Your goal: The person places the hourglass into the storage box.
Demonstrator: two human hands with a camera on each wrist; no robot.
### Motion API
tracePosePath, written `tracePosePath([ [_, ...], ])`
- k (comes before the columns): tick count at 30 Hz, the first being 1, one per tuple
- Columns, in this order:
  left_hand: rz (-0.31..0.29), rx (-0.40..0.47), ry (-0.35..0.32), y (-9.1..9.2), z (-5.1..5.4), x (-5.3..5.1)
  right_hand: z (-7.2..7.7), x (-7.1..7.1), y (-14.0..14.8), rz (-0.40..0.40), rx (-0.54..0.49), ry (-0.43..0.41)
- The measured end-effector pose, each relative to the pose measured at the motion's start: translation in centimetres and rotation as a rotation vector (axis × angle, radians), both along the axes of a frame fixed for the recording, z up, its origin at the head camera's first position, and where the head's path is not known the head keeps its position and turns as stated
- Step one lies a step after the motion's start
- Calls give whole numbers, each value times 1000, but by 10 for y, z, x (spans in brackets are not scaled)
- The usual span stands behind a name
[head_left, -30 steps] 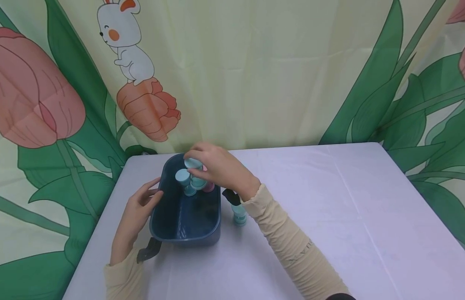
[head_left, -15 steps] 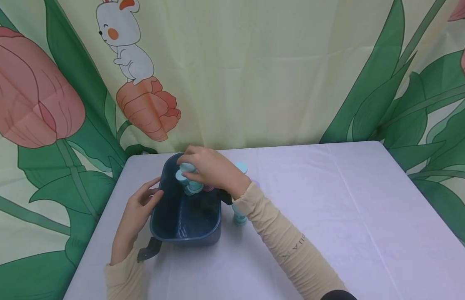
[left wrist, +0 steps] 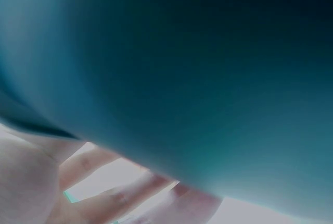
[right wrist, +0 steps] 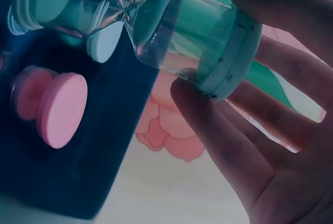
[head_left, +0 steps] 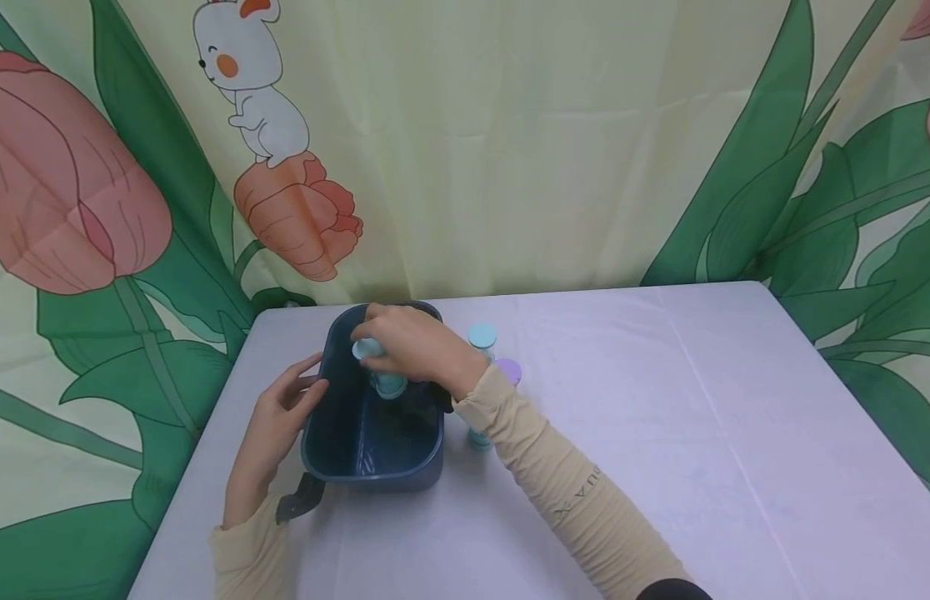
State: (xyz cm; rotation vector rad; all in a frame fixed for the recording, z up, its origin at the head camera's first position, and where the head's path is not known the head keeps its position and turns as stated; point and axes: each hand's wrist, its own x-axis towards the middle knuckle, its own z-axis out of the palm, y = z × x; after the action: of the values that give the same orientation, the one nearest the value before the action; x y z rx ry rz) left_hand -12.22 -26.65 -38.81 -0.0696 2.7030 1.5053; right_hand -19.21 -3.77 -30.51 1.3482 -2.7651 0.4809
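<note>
A dark blue plastic tub [head_left: 337,442] stands on the table's left part. My left hand [head_left: 273,425] rests against its left side, fingers extended along the outer wall; in the left wrist view those fingers [left wrist: 119,198] lie below the blurred wall. Over the tub's far half, my right hand [head_left: 420,342] pinches a teal-capped hourglass [right wrist: 229,52] by one end cap between thumb and fingers. In the right wrist view, a pink-capped hourglass [right wrist: 65,109] and other light teal caps [right wrist: 105,41] are inside the tub. The hand partly hides these in the head view.
Right of the tub, a teal-capped hourglass [head_left: 482,335] and a purple cap [head_left: 509,371] stand on the white-covered table [head_left: 660,433]. Another teal one [head_left: 479,440] is mostly behind the right sleeve. A printed curtain [head_left: 510,167] hangs behind the table.
My right hand has moved left and toward me, lowering the hourglass among the others in the tub. The teal and purple caps right of the tub have come into view. My left hand stays put.
</note>
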Motion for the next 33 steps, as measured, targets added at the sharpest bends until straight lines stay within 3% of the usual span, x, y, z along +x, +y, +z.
tracePosePath([
  [19, -1, -13, 8, 0, -1, 0, -7, -4, -18, 2, 117, -15],
  [33, 0, -1, -1, 0, -1, -1, -16, -4, -30, -19, 173, -147],
])
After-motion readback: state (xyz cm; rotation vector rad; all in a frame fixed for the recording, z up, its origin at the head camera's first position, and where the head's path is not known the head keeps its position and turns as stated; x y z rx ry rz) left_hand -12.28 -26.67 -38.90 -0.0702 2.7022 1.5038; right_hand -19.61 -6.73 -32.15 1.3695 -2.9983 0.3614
